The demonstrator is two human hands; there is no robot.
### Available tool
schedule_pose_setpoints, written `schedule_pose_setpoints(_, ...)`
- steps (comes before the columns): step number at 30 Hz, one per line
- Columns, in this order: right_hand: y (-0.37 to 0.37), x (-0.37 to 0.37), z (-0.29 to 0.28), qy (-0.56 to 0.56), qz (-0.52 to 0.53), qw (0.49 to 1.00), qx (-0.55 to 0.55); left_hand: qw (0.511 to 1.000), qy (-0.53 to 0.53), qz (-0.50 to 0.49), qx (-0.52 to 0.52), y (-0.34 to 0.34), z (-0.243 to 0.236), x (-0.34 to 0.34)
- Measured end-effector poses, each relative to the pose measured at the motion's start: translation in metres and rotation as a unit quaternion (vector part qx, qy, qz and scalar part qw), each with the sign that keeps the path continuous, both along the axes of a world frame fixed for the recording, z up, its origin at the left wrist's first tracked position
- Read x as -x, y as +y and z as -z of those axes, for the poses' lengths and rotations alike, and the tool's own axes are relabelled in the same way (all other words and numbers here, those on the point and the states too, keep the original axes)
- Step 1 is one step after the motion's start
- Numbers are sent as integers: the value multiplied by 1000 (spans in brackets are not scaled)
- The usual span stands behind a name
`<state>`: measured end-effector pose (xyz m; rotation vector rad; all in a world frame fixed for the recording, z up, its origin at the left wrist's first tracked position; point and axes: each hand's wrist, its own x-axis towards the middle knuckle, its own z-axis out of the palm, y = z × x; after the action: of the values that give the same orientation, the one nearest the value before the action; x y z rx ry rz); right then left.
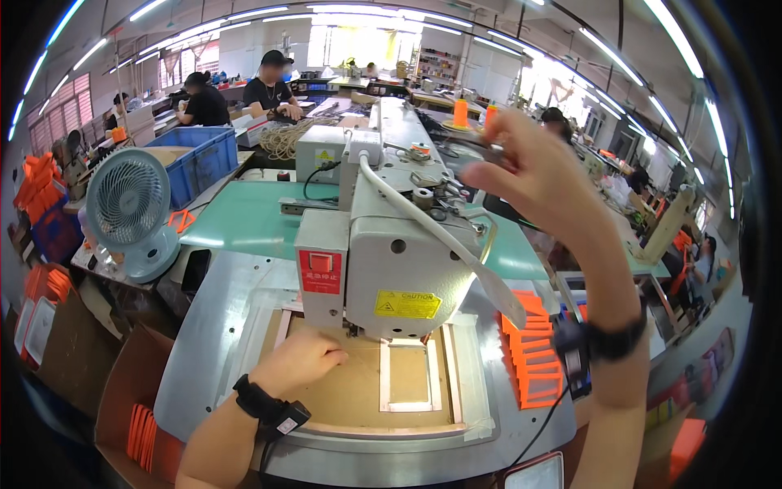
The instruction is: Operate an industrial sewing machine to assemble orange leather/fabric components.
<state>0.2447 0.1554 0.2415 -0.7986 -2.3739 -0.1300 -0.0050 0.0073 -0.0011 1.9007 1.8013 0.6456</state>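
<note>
My left hand (pixel 305 359), fingers curled, is on the tan template board (pixel 318 399) below the sewing head (pixel 407 261); what its fingers hold, if anything, is hidden. A pale rectangular frame (pixel 388 383) lies on the board to its right. My right hand (pixel 525 171) is raised at the machine's upper right, fingers bent near orange thread spools (pixel 460 114) and dark parts; what they grip is unclear. A white hose (pixel 440 228) runs over the head. An emergency stop button (pixel 320 262) is on the housing's left.
A fan (pixel 130 196), blue crate (pixel 199 175) and phone (pixel 195 269) sit left. Stacked orange frames (pixel 525 350) lie right on the metal table (pixel 204 326). A cardboard box (pixel 122 375) holds orange pieces. Several co-workers (pixel 269 90) are behind, around green work surfaces (pixel 228 212).
</note>
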Motion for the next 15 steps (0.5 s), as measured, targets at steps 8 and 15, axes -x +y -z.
schedule_pose_setpoints(8,39,56,-11,-117,-153,948,253,994,1,-20,-110,1,11,14)
schedule_pose_setpoints(15,34,-2,2,21,-228,944,240,989,-88,-117,-11,7,-2,11)
